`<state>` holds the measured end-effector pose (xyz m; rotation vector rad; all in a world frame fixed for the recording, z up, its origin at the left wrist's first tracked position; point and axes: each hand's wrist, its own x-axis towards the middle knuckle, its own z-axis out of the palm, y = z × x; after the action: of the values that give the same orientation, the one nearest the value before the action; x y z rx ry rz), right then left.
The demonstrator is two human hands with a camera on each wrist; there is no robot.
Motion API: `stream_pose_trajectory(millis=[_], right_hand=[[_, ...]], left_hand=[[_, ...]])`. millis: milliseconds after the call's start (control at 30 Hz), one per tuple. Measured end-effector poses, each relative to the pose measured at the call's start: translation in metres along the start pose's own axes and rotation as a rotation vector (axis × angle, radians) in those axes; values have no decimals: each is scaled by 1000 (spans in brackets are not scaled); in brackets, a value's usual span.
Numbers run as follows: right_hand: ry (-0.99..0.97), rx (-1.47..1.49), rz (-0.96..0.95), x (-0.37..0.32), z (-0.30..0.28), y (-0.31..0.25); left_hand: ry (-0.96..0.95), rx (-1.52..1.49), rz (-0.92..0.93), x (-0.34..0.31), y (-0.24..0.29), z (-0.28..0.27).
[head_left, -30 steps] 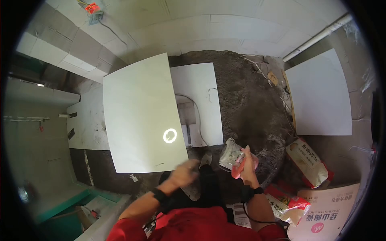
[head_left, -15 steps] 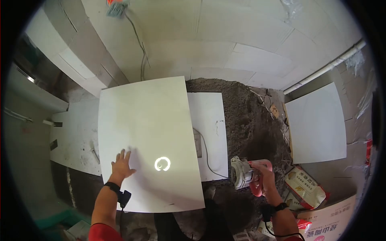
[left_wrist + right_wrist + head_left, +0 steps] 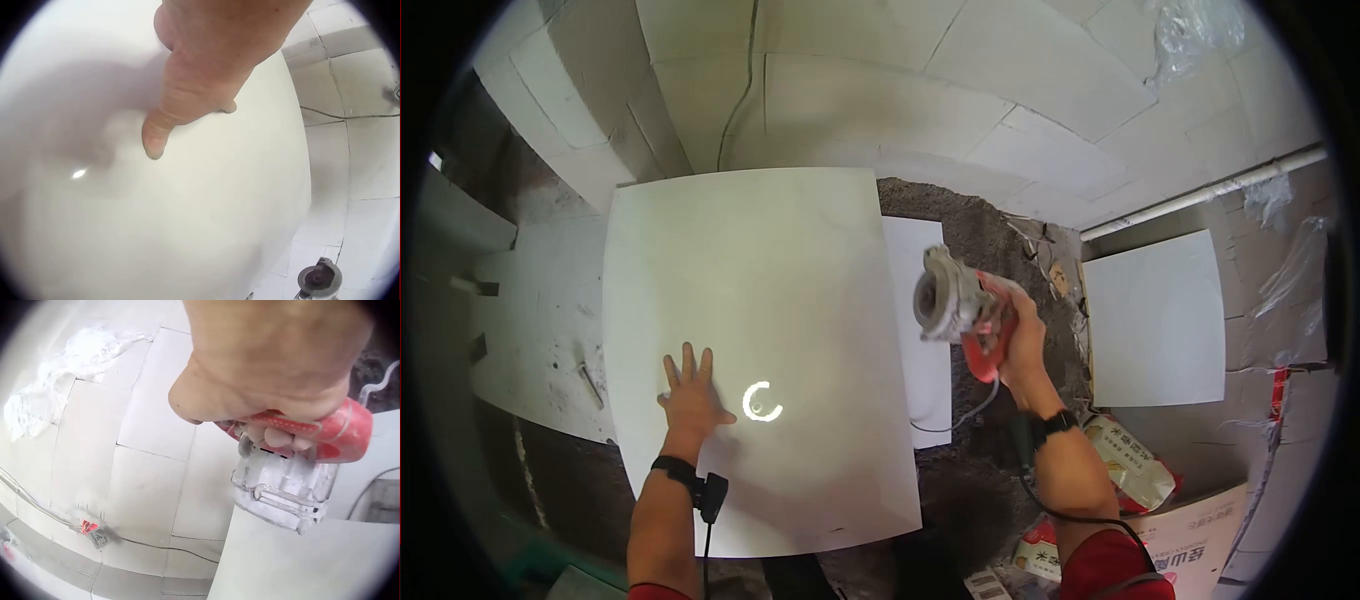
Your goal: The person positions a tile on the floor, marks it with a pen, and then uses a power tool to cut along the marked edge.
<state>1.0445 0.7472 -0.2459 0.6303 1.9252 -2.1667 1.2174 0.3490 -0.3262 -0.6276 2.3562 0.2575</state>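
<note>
1. Pale block walls stand at the far side, above rough dark ground.
2. Beneath my left hand, the large white panel lies near centre-left; the palm-down hand rests on it, fingers straight and spread apart, just as half a second ago.
3. On the right, I see the right hand gripping the red-handled power tool, its fingers curled round the handle.
4. What has changed is the tool: it has come up from low by the panel's near right corner to a place farther away, close to the right edge. I judge that it is now within easy reach of that edge, with the panel steadied from the left.
5. Farther out, a smaller white panel shows below the tool, and another lies to the right, with printed bags nearer.
</note>
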Motion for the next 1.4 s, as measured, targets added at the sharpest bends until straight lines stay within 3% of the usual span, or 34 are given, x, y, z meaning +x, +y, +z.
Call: stream_pose_trajectory(millis=[233,533,767,933,1400], right_hand=[[22,62,-131,56,68,2],[66,92,-157,98,100,11],[-16,65,-179,101,104,11],[55,63,-152,109,104,19],[16,-23,-192,106,104,23]], left_hand=[[-44,-21,-38,4,-1,-2],[-7,-13,-11,3,-5,4],[-29,-2,-17,4,-2,-1],[-16,3,-2,1,-2,1],[-14,-7,-6,1,-2,-2]])
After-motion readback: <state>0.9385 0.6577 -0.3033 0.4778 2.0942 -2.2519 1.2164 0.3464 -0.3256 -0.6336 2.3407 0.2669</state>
